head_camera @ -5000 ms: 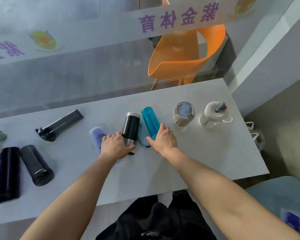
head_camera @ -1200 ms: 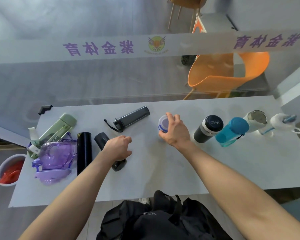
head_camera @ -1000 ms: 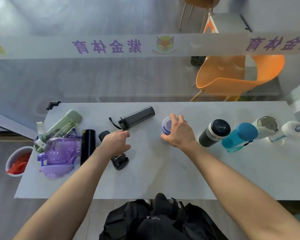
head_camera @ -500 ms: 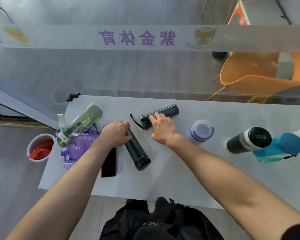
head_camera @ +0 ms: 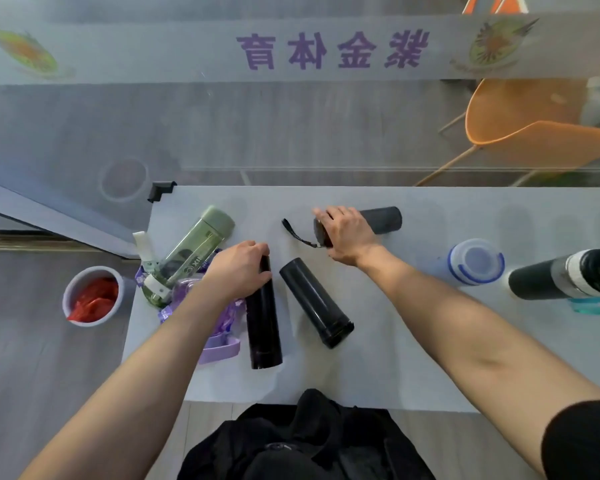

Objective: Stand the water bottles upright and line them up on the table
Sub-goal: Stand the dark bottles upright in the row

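- The left hand (head_camera: 238, 271) had its fingers curled round the far end of a slim black bottle (head_camera: 264, 320). The bottle lay flat on the table (head_camera: 413, 348) towards the left edge.
- The right hand (head_camera: 347, 233) gripped the cap end of a dark grey bottle (head_camera: 381, 220). It lay on its side near the far edge, with its strap (head_camera: 297, 233) trailing left.
- Between the two, a wider black bottle (head_camera: 316, 301) lay flat at a slant, just beside the slim one.
- A green bottle (head_camera: 194, 247) and a purple bottle (head_camera: 220, 346) lay along the left edge, the purple one partly under the left forearm.
- Towards the right edge a blue-rimmed clear bottle (head_camera: 475, 261) stood upright, with a black-and-silver bottle (head_camera: 568, 275) just beside it and a teal bottle (head_camera: 596, 304) cut off by the frame.
- A tub of red material (head_camera: 92, 296) sat on the floor beyond the left edge.
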